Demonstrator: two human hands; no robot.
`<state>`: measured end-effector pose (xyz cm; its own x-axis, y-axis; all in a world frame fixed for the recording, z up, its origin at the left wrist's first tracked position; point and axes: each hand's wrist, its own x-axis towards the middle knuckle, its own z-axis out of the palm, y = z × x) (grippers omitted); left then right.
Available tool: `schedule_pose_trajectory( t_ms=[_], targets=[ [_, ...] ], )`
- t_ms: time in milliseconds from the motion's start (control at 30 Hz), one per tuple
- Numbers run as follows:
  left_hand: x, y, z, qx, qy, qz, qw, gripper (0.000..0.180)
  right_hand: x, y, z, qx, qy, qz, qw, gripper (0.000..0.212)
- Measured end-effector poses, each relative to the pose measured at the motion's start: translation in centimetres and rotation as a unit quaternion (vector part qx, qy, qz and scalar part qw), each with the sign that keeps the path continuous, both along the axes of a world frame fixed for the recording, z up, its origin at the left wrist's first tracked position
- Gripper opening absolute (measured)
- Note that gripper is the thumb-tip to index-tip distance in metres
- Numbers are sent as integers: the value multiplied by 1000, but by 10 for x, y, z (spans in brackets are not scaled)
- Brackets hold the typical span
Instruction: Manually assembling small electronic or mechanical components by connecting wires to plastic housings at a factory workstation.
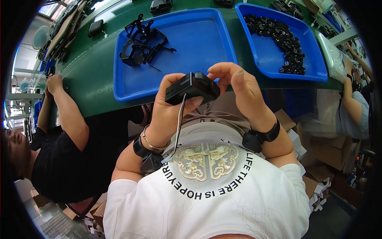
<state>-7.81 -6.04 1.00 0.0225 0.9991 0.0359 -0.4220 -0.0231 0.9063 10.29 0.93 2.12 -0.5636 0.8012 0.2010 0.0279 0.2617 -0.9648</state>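
My left hand (169, 107) is closed around a black boxy device (191, 87) with a rounded right end, held in front of my waist near the table edge. From the device a thin pale cord (180, 123) hangs past my wrist, with a small translucent piece at its lower end. My right hand (244, 89) is beside the device's rounded end, its thumb raised and fingers apart. The index fingertip is close to the device's corner; I cannot tell whether it touches. Nothing shows in the right hand.
On the green table (85, 79), one blue tray (119, 85) holds black metal brackets (145, 42). Another blue tray (286, 75) holds many small black knob-like screws (278, 36). Similar black devices (95, 28) lie farther back. Co-workers sit left (63, 147) and right (354, 101); cardboard boxes (330, 153) stand at right.
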Motion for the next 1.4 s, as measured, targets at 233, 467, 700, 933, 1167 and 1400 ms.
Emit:
schedule_pose_trajectory(
  t_ms=[233, 467, 700, 933, 1167, 1400],
  targets=[
    [0, 5, -4, 25, 3, 89, 996, 40, -1, -14, -5, 224, -14, 7, 974, 60],
    [-2, 8, -7, 38, 2, 97, 995, 37, 2, -7, 3, 218, -80, -37, 972, 63],
    [-1, 6, 5, 41, -58, 92, 993, 36, -2, -7, 4, 231, -36, 33, 972, 57],
    [-7, 13, 3, 7, -69, 100, 993, 38, 1, -3, 9, 272, 7, 77, 959, 53],
    [-5, 11, 6, 5, -22, 104, 994, 41, -8, -3, 7, 202, -26, -68, 977, 52],
    [-2, 9, 3, 15, -39, 118, 992, 42, -5, 1, 2, 249, -87, -28, 964, 52]
  ],
)
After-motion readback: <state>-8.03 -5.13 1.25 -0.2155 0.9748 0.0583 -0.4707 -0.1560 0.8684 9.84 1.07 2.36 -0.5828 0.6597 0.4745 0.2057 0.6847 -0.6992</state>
